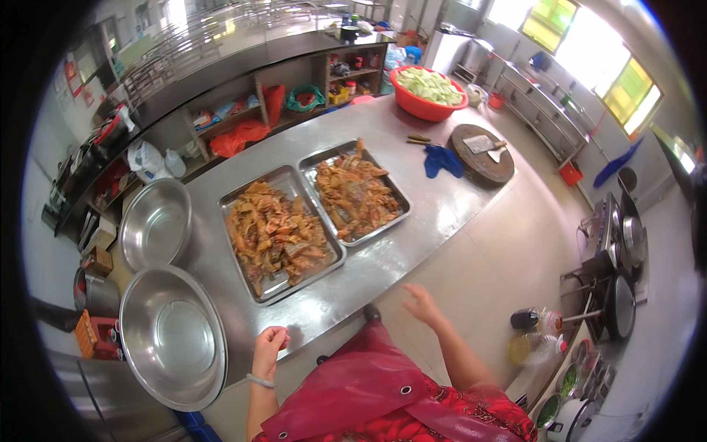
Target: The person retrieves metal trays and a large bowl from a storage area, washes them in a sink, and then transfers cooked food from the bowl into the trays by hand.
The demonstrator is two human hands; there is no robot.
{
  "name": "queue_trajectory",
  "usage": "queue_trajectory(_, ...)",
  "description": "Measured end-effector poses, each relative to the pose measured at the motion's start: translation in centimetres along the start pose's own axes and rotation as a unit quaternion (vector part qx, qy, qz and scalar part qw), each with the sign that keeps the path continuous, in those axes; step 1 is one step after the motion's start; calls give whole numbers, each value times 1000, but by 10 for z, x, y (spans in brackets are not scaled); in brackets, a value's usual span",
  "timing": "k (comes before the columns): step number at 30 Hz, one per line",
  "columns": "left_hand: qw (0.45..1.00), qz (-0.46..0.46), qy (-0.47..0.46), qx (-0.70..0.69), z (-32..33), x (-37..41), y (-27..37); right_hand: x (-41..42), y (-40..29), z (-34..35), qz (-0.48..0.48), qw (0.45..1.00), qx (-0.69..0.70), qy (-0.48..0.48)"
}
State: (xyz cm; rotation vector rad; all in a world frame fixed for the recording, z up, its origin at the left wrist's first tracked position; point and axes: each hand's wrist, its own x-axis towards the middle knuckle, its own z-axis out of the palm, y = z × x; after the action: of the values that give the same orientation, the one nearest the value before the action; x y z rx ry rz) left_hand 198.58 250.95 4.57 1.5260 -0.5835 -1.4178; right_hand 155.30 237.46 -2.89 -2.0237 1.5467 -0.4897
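Observation:
My left hand (270,343), a bracelet at its wrist, hovers at the near edge of the steel table (381,265) with curled fingers; whether it holds something small I cannot tell. Out over the floor, right of my red apron (353,381), my right hand (421,304) is empty, its fingers apart. Two rectangular steel trays (341,255) (410,207) lie side by side on the table, heaped with browned meat pieces (276,226) (353,190). Two large steel basins (182,337) (156,224) stand at the table's left end.
At the far end are a red basin (428,113) of cut pale green vegetable, a round chopping block (480,168) with a cleaver (479,145) and scraper, and a blue cloth (442,161). Woks (618,304) on stoves and oil jugs (525,348) stand at right, shelves behind.

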Motion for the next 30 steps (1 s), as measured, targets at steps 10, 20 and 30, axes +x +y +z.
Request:
queue_trajectory(10,977,-36,202,-61,64,53,-22,246,136,-131,88,971,-88,206)
queue_trajectory(20,965,-23,260,-32,242,86,30,399,149,-124,-125,977,34,171)
queue_trajectory(30,933,-73,338,-97,259,72,-6,356,24,-106,-390,917,52,-68)
